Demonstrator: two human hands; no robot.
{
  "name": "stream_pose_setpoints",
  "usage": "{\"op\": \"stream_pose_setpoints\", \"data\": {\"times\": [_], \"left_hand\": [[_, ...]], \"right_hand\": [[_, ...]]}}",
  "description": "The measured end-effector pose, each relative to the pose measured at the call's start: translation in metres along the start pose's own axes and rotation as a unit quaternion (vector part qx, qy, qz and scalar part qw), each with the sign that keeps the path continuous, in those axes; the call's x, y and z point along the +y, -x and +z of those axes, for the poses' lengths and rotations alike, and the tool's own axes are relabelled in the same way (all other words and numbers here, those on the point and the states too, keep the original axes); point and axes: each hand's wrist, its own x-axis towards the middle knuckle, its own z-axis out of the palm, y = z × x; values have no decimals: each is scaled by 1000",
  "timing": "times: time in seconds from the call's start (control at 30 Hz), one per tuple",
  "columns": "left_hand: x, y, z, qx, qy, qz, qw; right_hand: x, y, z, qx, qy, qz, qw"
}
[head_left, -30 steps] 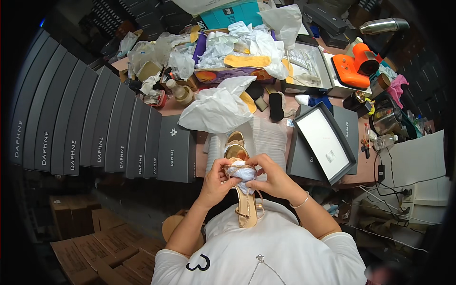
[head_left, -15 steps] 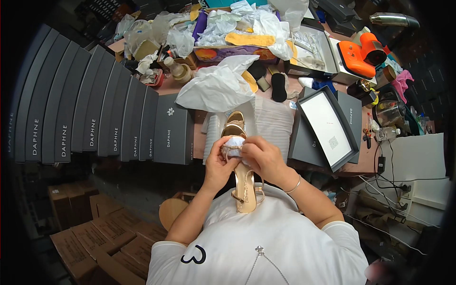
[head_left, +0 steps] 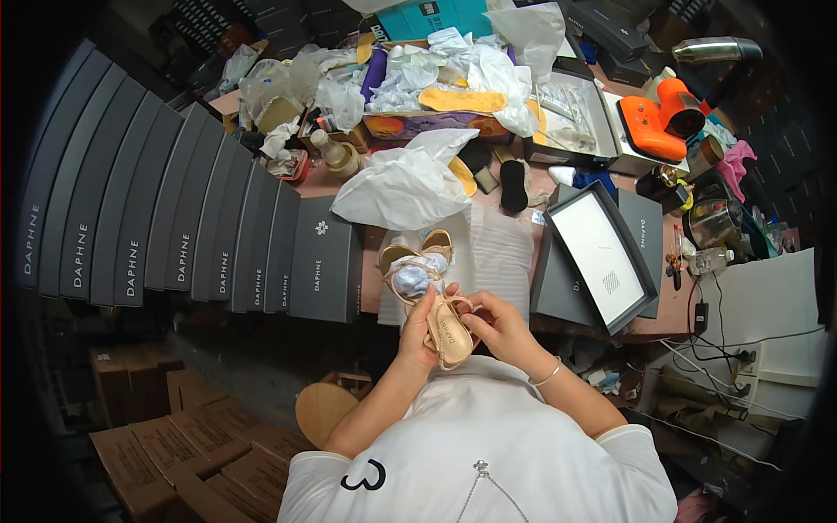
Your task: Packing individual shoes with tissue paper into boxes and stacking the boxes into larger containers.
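Observation:
A beige-gold strappy sandal lies tilted in my hands, heel end toward me and toe pointing away to the left. White paper stuffing fills its toe straps. My left hand is closed round the sandal's left side, thumb along its edge. With its fingers pinched together, my right hand holds the thin ankle strap at the heel's right. Just beyond the held toe, a second gold sandal rests on the white wrapping sheet, partly hidden.
Dark grey shoe boxes stand in a row at left. Crumpled white tissue lies beyond the sandals. An open grey box lid leans on boxes at right. Farther back are an orange device and a paper-filled carton.
The held sandal has turned over, its insole now showing and its toe swung left. My right hand has gone from the toe stuffing to the ankle strap. My left hand has moved nearer me.

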Motion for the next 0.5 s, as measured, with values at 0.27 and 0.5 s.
{"op": "stream_pose_setpoints", "data": {"times": [0.27, 0.5], "left_hand": [[17, -9, 13, 71, -293, 238, 923], [10, -8, 6, 150, -117, 171, 967]], "right_hand": [[-7, 28, -17, -154, -80, 122, 977], [-13, 30, 17, -24, 430, -158, 889]]}}
